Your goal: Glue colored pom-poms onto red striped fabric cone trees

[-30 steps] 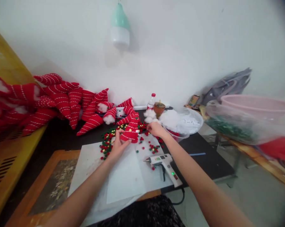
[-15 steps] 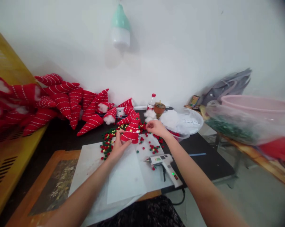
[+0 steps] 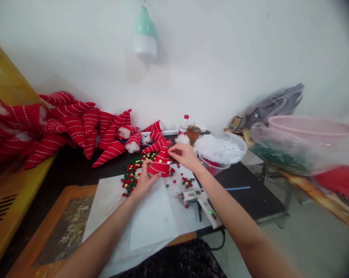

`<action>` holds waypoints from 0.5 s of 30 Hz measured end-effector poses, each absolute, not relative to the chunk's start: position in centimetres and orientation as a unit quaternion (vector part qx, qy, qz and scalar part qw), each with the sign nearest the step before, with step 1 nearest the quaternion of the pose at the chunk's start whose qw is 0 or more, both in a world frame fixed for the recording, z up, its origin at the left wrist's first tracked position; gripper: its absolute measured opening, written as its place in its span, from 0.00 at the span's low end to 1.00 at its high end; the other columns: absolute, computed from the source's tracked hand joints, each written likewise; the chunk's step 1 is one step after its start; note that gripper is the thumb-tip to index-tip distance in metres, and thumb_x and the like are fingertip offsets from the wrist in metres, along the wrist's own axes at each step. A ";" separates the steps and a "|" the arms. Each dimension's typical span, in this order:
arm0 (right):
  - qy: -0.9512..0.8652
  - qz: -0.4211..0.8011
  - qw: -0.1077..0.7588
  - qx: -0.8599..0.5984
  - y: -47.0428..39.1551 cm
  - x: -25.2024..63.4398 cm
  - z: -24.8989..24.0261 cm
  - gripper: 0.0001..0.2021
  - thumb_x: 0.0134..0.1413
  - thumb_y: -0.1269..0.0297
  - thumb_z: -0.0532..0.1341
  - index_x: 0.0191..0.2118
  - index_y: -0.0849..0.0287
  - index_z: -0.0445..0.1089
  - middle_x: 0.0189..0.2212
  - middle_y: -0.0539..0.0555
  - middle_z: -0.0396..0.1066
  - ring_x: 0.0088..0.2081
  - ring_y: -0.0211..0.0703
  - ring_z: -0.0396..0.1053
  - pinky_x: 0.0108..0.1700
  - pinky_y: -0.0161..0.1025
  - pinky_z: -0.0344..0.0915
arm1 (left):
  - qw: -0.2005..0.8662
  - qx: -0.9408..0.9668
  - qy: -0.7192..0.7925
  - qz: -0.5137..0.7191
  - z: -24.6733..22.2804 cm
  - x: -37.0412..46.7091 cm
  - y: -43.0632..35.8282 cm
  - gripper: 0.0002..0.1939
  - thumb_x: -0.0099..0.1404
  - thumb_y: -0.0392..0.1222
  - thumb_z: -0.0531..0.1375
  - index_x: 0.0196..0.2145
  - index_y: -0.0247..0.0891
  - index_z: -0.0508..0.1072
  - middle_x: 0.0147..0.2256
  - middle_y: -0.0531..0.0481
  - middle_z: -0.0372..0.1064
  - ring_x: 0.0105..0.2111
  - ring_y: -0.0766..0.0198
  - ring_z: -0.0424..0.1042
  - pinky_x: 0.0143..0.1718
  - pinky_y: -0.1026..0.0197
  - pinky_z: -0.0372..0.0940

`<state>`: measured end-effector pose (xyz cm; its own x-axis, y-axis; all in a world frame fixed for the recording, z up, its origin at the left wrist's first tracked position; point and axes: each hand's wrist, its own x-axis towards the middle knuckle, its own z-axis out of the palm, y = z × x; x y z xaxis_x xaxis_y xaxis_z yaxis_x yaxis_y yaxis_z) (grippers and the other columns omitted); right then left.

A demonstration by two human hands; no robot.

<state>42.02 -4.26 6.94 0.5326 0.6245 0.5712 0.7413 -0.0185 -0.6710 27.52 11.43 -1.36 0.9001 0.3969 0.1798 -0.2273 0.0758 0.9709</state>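
My left hand (image 3: 145,180) grips the lower left of a red stuffed cone (image 3: 159,166) with white stitched stripes. A few small pom-poms in yellow, white and green sit on the cone's face. At the cone's upper right side, my right hand (image 3: 185,155) is closed in a pinch, its fingertips at the fabric; whatever lies between them is too small to make out. Loose red, green and yellow pom-poms (image 3: 129,177) are scattered around the cone. Below my right forearm a white hot glue gun (image 3: 202,204) rests with a green light showing.
White sheets of paper (image 3: 151,220) cover the table's front. Many striped red cones (image 3: 76,129) are piled at left by a yellow crate (image 3: 6,185). White stuffing fills a clear bowl (image 3: 221,148); a bottle (image 3: 184,123) and a brown pot (image 3: 194,132) stand behind. A pink basin (image 3: 310,125) is at right.
My right hand has moved left from the pom-poms beside the cone to the cone's upper right side. My left hand still holds the cone in nearly the same place.
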 end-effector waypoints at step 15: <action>-0.557 -0.173 0.419 -0.696 -4.9 41.5 7.2 0.09 0.63 0.71 0.61 0.44 0.57 0.78 0.39 0.56 0.74 0.35 0.43 0.72 0.38 0.39 0.70 | 0.731 0.649 0.054 0.203 -1.3 27.5 11.4 0.31 0.54 0.50 0.71 0.48 0.44 0.57 0.46 0.50 0.67 0.41 0.61 0.71 0.43 0.61 0.66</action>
